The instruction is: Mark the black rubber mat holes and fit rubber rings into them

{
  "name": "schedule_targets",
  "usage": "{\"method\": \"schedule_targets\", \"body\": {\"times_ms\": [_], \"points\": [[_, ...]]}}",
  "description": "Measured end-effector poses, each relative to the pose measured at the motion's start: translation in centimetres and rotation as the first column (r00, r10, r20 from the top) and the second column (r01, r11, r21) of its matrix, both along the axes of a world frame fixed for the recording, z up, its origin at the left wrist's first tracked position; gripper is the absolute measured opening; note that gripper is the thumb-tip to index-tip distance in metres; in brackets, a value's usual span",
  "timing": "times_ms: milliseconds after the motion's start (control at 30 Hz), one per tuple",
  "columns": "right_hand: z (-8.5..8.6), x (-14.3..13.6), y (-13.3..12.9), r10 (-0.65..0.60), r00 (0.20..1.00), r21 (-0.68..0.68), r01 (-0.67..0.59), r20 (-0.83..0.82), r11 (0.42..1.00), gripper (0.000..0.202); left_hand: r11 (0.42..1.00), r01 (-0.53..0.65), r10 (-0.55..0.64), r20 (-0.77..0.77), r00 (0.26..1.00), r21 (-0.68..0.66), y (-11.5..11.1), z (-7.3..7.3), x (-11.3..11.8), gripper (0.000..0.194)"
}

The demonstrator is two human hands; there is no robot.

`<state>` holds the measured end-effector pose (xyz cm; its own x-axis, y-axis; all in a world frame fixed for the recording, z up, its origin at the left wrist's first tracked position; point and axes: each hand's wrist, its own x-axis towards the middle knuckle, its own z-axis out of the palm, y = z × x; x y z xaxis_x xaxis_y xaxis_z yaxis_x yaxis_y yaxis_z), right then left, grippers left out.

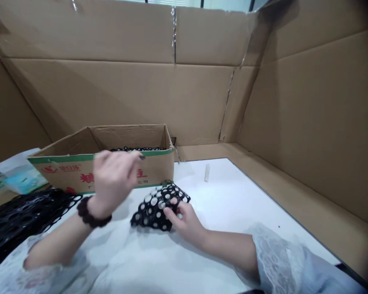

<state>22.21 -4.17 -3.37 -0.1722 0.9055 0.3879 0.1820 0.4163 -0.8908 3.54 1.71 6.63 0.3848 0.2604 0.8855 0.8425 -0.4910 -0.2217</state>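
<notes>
A black sheet with many round holes (159, 206) lies bunched on the white tabletop. My right hand (187, 222) grips its right side between thumb and fingers. My left hand (115, 179), with a dark band on its wrist, is raised in front of the cardboard box (155, 171) and somewhat blurred by motion. Its fingers are pinched together, and a small black piece (142, 157) shows at the fingertips. What kind of piece it is I cannot make out. The left hand is apart from the sheet.
Black holed material (138, 149) lies inside the open box. More black holed sheets (24, 216) are piled at the left, near a tissue pack (24, 177). A small translucent strip (207, 172) lies on the white tabletop (233, 200). Tall cardboard walls (135, 98) enclose the space.
</notes>
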Motion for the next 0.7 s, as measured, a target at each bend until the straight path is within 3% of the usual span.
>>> {"method": "schedule_targets", "body": {"times_ms": [67,167,233,333,400,467,600,700], "points": [[-0.1,-0.1,-0.2,0.076,0.997,-0.019,-0.075,0.027,0.997,0.022,0.973,-0.163,0.162,0.025,0.987,0.162,2.2,0.6,-1.7,0.026],[-0.1,-0.1,-0.4,0.104,0.995,-0.076,-0.102,0.011,0.992,0.021,0.956,-0.292,0.294,-0.104,0.95,0.032,4.2,1.2,-3.5,0.043],[0.0,-0.1,-0.4,0.092,0.996,-0.11,-0.093,-0.006,0.99,0.022,0.957,-0.285,0.274,-0.168,0.947,-0.049,4.0,1.4,-3.3,0.042],[0.2,0.1,-0.2,0.141,0.989,-0.099,-0.144,-0.032,0.985,0.028,0.978,-0.088,0.019,-0.336,0.942,-0.19,1.6,1.5,-1.5,0.028],[0.3,0.1,-0.1,0.183,0.981,-0.066,-0.188,-0.069,0.98,0.035,0.921,0.095,-0.264,-0.427,0.865,-0.378,-0.3,1.3,0.1,0.022],[0.3,0.1,0.2,0.189,0.975,-0.058,-0.197,-0.121,0.979,0.034,0.839,0.172,-0.434,-0.444,0.784,-0.517,-1.6,0.9,1.4,0.023],[0.2,-0.1,0.8,0.109,0.946,-0.139,-0.157,-0.305,0.978,0.022,0.806,0.128,-0.445,-0.449,0.775,-0.578,-1.8,-0.5,2.5,0.023],[0.4,-0.1,0.9,0.039,0.919,-0.215,-0.133,-0.391,0.968,0.025,0.783,0.136,-0.469,-0.432,0.771,-0.607,-1.4,-1.0,2.4,0.022]]}}
